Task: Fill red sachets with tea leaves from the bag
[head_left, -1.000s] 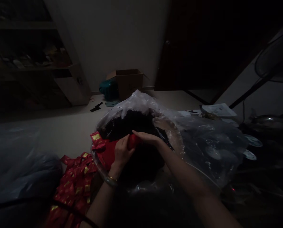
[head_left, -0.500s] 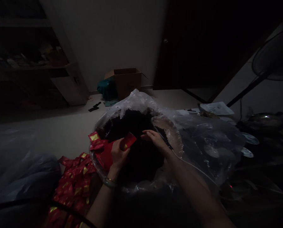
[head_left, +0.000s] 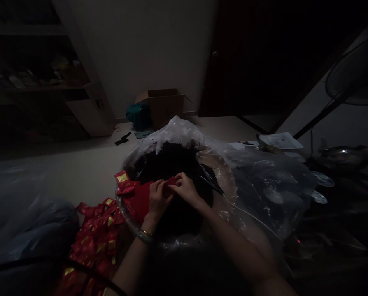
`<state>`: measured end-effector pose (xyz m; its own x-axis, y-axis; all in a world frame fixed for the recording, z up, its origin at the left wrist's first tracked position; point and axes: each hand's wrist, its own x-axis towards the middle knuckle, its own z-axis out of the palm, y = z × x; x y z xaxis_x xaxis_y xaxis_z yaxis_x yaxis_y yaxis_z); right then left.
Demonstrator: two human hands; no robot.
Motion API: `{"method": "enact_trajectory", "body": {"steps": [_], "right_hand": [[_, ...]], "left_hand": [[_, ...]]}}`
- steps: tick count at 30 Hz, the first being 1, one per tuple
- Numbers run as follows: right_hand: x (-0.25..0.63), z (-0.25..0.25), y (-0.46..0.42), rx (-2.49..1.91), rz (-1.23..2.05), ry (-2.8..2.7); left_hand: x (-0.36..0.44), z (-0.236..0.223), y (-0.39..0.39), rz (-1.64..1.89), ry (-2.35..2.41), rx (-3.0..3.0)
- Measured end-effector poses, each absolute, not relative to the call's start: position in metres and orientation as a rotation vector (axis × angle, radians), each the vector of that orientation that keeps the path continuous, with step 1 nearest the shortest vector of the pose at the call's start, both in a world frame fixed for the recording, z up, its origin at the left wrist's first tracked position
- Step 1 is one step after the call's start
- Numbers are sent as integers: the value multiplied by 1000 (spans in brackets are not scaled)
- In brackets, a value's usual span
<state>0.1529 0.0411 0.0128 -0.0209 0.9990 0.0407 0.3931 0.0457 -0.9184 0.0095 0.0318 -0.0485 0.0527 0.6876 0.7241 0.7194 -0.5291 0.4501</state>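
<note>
The room is dim. My left hand (head_left: 157, 197) and my right hand (head_left: 186, 189) meet over a heap of dark loose material (head_left: 171, 162) that lies in a clear plastic bag (head_left: 258, 172). Both hands pinch one small red packet (head_left: 170, 182) between their fingertips. A bangle sits on my left wrist. More red packets with gold labels (head_left: 94, 238) are piled at the lower left, and a few (head_left: 124, 181) lie on the rim of the bag beside my left hand.
A cardboard box (head_left: 164, 105) and a teal bag (head_left: 139, 115) stand by the far wall. Shelves (head_left: 42, 82) fill the left side. A fan (head_left: 353, 78), papers (head_left: 279, 140) and metal dishes (head_left: 320, 189) are on the right. A grey plastic bag (head_left: 20, 222) lies at the left.
My right hand left the packet, reached into the dark heap, then came back to the packet. Now both hands pinch it together again.
</note>
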Motion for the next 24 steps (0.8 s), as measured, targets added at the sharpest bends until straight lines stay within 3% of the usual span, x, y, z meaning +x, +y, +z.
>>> {"method": "enact_trajectory", "body": {"steps": [9,17,24], "right_hand": [[154,-8,54,-1385,1173,-1455],[169,20,79,-1207,1316,-1557],[172,23,79,-1206,1507,-1572]], "left_hand": [[14,-52,35,-1457,-1507,-2189],[22,-23,47,-1385,-1445,-2234],[14,-39,39,-1531,-1500,-2209]]}}
